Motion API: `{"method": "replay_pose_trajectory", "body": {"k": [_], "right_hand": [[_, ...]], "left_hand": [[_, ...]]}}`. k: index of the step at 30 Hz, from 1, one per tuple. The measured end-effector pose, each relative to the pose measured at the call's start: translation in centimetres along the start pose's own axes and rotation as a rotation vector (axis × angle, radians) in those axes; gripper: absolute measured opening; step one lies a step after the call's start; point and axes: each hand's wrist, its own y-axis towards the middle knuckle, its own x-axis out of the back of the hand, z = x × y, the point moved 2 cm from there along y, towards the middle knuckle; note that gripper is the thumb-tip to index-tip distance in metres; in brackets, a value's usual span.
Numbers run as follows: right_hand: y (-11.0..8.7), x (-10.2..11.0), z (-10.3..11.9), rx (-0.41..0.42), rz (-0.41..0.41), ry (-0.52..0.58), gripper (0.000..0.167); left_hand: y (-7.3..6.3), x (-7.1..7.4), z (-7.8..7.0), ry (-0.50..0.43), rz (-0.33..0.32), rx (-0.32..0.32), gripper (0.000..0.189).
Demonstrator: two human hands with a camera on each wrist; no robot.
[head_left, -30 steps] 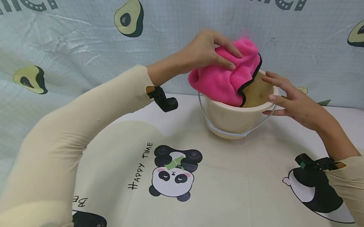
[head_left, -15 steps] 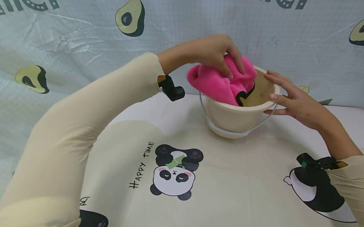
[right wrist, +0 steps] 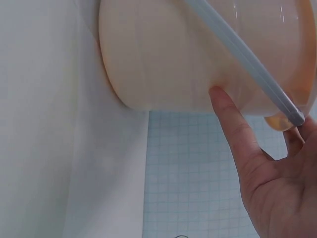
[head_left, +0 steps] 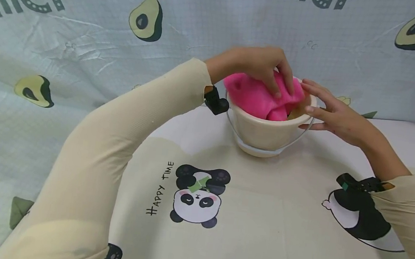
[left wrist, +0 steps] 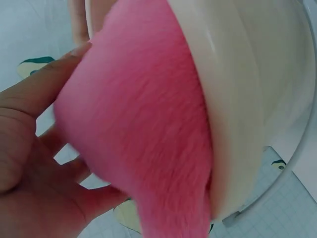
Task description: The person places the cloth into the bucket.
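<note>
A crumpled pink cloth (head_left: pixel 251 95) lies in the mouth of a cream bucket (head_left: pixel 259 132), bulging above its rim. My left hand (head_left: pixel 268 66) reaches over from the left and grips the cloth from above, fingers and thumb bent into its folds. In the left wrist view the fluffy cloth (left wrist: pixel 143 109) spills along the rim, with the fingers on its far side. At the bucket's right side, my right hand (head_left: pixel 337 116) touches the rim and wall with spread, fairly straight fingers. The right wrist view shows one straight finger (right wrist: pixel 233 116) pressing the bucket's wall.
The bucket's thin wire handle with a light grip (head_left: pixel 260 150) hangs down in front. The bucket stands near the back of a table (head_left: pixel 257 229) with a panda-print cover. Behind it hangs a pale curtain (head_left: pixel 204 26) printed with avocados.
The left hand has moved right and down with the pink cloth, which has sunk further into the bucket and lost sight of most of its black edging. The right hand has stayed put.
</note>
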Motion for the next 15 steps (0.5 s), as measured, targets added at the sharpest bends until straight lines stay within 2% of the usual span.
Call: {"method": "replay_pose_trajectory", "body": {"k": [3, 7, 11, 15], "right_hand": [[0.1, 0.0, 0.1, -0.001, 0.006, -0.002, 0.067], [0.1, -0.1, 0.2, -0.001, 0.007, -0.004, 0.066], [0.0, -0.1, 0.2, -0.005, 0.019, -0.019, 0.067], [-0.7, 0.3, 0.4, 0.043, -0.001, -0.025, 0.065]], "left_hand": [[-0.2, 0.0, 0.0, -0.003, -0.021, -0.020, 0.035], [-1.5, 0.2, 0.5, 0.030, -0.105, -0.038, 0.035], [-3.9, 0.1, 1.1, 0.085, -0.213, -0.017, 0.035], [-7.0, -1.3, 1.7, 0.162, -0.346, 0.034, 0.046]]}}
